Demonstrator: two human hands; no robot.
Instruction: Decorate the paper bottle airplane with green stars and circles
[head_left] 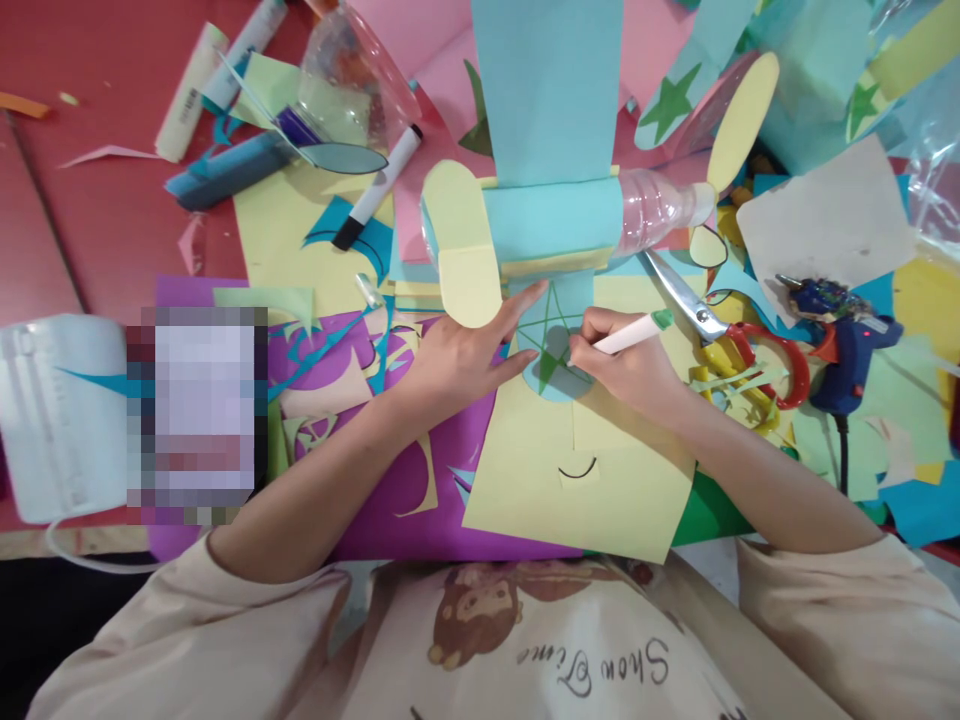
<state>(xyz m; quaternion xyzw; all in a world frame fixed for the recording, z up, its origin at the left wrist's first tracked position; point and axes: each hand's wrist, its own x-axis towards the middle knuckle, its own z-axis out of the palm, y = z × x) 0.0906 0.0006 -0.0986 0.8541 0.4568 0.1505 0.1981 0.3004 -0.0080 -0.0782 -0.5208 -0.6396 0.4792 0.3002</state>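
My right hand (626, 365) grips a green-capped marker (634, 333), its tip down at a green star outline (551, 325). The star is drawn on the rounded end of a light blue paper strip (534, 375), and its lower left point is filled in green. My left hand (480, 355) rests with fingers spread at the left edge of that strip. Just above lies a clear plastic bottle (652, 210) wrapped in light blue paper, with yellow paper ovals (469, 285) at its end. Under the strip is a yellow sheet (592, 500) bearing a small black curve.
Red-handled scissors (709, 325) and a blue glue gun (855, 365) lie to the right. A black-capped marker (379, 190) and more markers (191, 95) lie at upper left. A white device (64, 420) sits at far left. Paper scraps (322, 350) cover the red table (45, 210).
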